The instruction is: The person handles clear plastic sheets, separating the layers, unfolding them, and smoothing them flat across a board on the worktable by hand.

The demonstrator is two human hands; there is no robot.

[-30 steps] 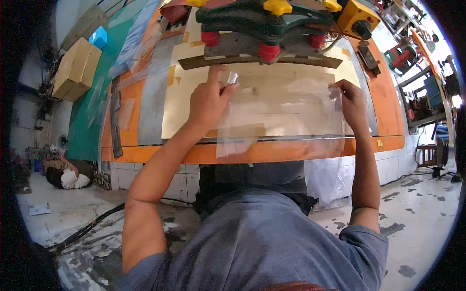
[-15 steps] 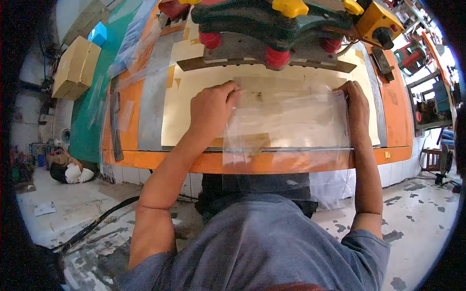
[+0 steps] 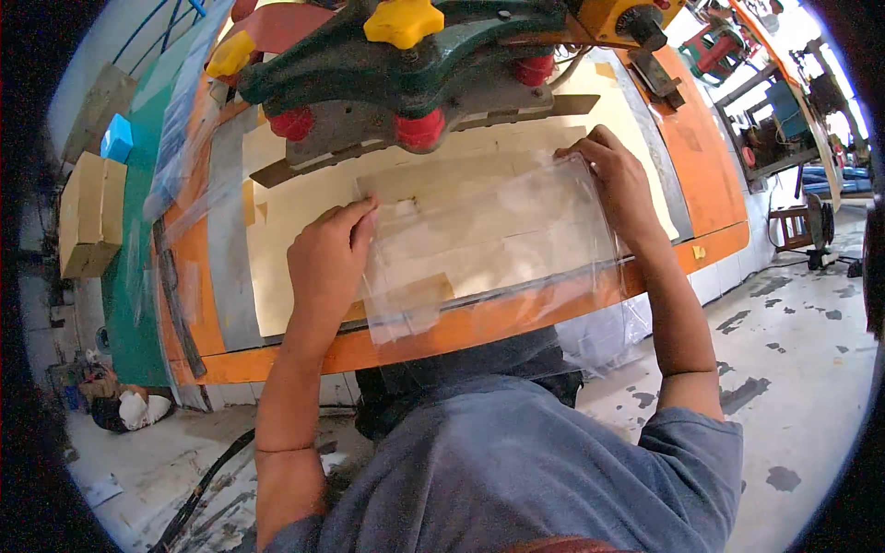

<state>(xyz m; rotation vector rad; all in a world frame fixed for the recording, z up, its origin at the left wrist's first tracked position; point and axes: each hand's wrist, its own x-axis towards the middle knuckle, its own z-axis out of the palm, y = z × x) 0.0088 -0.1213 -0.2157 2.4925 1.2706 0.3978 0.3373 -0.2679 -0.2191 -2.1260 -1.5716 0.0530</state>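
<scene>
A clear plastic sheet (image 3: 489,230) stretches between my two hands over a cream board (image 3: 300,267) on the orange table. My left hand (image 3: 329,253) pinches its far left corner between thumb and fingers. On the other side, my right hand (image 3: 616,180) grips the far right corner, fingers bent round the edge. The near part of the sheet drapes over the table's front edge, and more clear plastic (image 3: 604,336) hangs below it. Just beyond the sheet stands a dark green machine head (image 3: 406,55) with red pads (image 3: 419,127) and a long metal bar (image 3: 309,164) under it.
The orange table edge (image 3: 442,348) runs in front of me. A yellow star knob (image 3: 404,22) tops the machine, with a yellow control box (image 3: 627,18) at its right. To the left are a cardboard box (image 3: 92,214), a small blue box (image 3: 117,138) and a person (image 3: 134,405) low down.
My view has turned, so the table and machine appear tilted and shifted left. Both hands keep hold of the plastic sheet; its far edge still lies close to the metal bar.
</scene>
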